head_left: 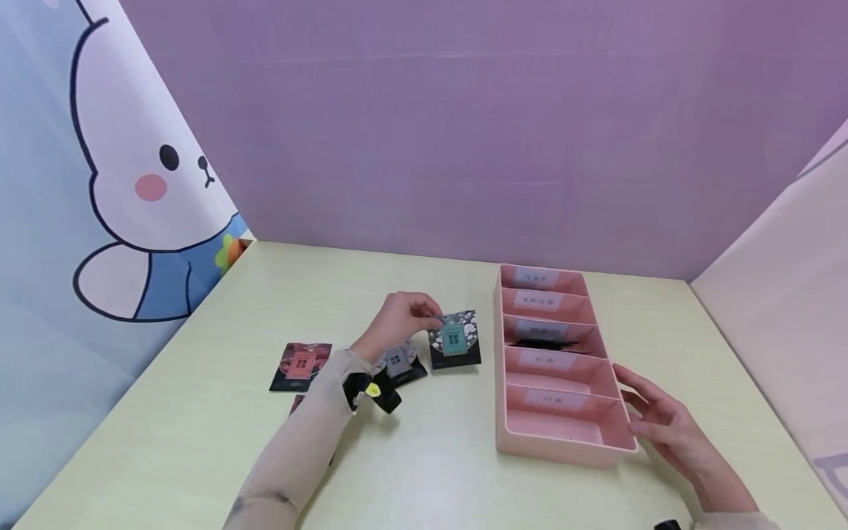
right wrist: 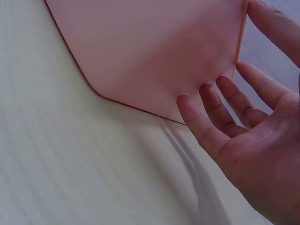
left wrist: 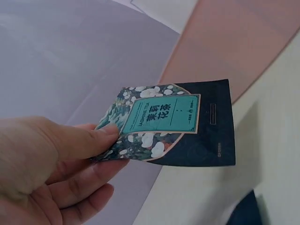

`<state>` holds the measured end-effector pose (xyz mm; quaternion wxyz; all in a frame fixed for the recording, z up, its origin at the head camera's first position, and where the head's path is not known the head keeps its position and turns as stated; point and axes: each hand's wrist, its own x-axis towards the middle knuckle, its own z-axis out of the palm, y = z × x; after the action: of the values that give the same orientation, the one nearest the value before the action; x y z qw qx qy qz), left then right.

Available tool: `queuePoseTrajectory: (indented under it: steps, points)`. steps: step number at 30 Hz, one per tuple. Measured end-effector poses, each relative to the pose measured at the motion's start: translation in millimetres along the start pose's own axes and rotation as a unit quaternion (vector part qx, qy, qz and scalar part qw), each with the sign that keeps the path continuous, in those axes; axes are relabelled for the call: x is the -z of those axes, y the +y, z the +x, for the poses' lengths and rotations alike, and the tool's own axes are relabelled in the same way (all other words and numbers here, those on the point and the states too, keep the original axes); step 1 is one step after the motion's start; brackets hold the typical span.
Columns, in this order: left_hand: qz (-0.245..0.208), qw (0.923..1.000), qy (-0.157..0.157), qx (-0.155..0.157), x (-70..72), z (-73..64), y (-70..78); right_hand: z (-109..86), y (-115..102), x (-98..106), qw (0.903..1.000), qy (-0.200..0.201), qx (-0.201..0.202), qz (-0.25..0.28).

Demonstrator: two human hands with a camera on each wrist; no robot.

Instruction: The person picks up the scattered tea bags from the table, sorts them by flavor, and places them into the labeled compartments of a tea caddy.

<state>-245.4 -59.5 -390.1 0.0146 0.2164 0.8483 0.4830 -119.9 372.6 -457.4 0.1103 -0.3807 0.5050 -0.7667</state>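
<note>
Apparently sorting step: my left fingers (left wrist: 86,181) pinch jasmine tea sachet (left wrist: 161,115) above worktop (head_left: 437,449), just left of pink box (head_left: 556,450). Right fingers (right wrist: 201,124), loosely spread, touch box's side. Next move, I judge, calls for matching labelled compartment (head_left: 556,427).

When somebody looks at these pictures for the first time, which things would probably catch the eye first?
Probably the big white cartoon animal on the hanging at the head view's left side, then the pink five-compartment box on the table, right of centre. Next may come the dark flowered packet with a green label, just left of the box, pinched by the left hand.
</note>
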Motion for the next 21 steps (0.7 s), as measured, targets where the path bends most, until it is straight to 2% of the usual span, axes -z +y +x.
queuePoseTrajectory:
  steps: [11,15,21]
  points:
    - [-0.041,0.9992,0.003,-0.003,13.0,25.2,7.8,1.6,0,0,0.9999,0.005,-0.007,-0.012]
    - [-0.044,0.999,0.006,0.0,13.6,34.0,13.8,2.8,-1,0,0.9998,0.009,-0.008,-0.016]
    - [-0.073,0.9973,-0.001,0.009,10.8,45.5,23.3,3.4,-1,-1,0.9997,0.015,-0.012,-0.017]
